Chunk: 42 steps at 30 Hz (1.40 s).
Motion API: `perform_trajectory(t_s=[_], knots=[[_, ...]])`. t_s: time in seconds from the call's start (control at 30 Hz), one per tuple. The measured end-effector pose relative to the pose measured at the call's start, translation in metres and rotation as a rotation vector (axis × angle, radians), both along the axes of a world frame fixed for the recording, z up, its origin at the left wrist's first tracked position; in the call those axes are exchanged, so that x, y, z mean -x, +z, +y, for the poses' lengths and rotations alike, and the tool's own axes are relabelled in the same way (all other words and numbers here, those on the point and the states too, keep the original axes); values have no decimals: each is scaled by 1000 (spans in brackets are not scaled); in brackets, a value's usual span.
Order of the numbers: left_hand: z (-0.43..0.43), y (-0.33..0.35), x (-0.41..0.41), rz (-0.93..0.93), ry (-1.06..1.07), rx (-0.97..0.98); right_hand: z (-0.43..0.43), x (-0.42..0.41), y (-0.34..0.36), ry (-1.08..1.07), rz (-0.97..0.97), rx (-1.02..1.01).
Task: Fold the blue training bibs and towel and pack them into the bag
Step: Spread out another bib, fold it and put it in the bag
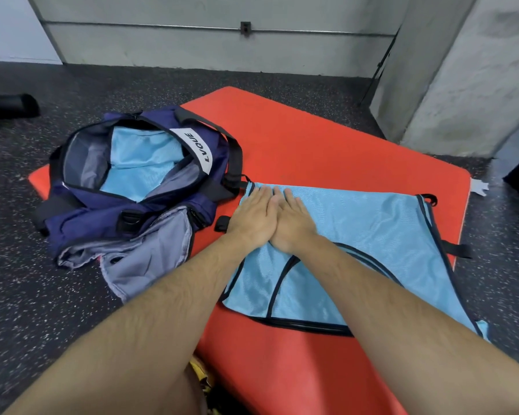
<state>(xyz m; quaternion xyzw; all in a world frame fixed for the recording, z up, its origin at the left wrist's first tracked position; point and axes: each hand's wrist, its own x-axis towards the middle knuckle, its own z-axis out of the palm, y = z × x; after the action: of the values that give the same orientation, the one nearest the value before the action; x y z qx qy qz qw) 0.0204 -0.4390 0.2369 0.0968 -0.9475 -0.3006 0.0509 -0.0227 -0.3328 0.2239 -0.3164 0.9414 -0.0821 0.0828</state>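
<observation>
Left hand [253,218] and right hand [295,224], grips released, press flat on a black-trimmed light-blue bib [372,235].

The right forearm [387,295] hides part of the bib [372,223]; the bag [102,217] rim covers some of the blue cloth [138,163] inside (the black object [9,106] is cut off at the left edge).

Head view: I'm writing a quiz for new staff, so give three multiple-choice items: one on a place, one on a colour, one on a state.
1. The bib under the left hand and right hand lies: A on a bench; B on the red mat; C on bare floor.
2. The bag is: A green; B yellow; C navy.
3. The bag's top is: A open; B zipped; C tied.
Answers: B, it is spread on the mat; C, navy fabric; A, blue mesh shows inside.
</observation>
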Motion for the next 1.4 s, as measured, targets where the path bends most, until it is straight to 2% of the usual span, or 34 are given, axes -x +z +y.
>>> perform_trajectory(t_s=[0.13,0.27,0.33,0.47,0.6,0.77,0.87,0.93,1.0,1.1,1.2,1.3,1.4], knots=[[-14,-16,3,-122,-66,269,25,9,0,-78,-25,58],[-1,-11,11,-152,0,539,49,17,0,-171,-10,26],[16,-2,20,-111,-58,484,50,17,-1,-175,-5,13],[37,-2,27,-102,-213,184,52,15,1,-131,-1,-44],[28,-19,24,-140,-199,303,86,22,2,-163,-23,26],[34,-17,30,-164,-185,360,168,40,2,-351,-29,19],[67,-7,39,-56,-249,419,174,35,0,-353,-3,48],[103,-3,54,35,-385,416,171,35,-1,-364,17,66],[133,-1,69,37,-481,357,173,35,-1,-360,16,55],[147,-10,79,-32,-474,281,182,37,-3,-317,11,56],[144,-20,80,-62,-458,336,205,47,-5,-365,34,85],[145,-21,80,-34,-473,384,230,57,-1,-450,98,31],[145,-20,80,-38,-484,414,236,60,4,-424,38,4]])
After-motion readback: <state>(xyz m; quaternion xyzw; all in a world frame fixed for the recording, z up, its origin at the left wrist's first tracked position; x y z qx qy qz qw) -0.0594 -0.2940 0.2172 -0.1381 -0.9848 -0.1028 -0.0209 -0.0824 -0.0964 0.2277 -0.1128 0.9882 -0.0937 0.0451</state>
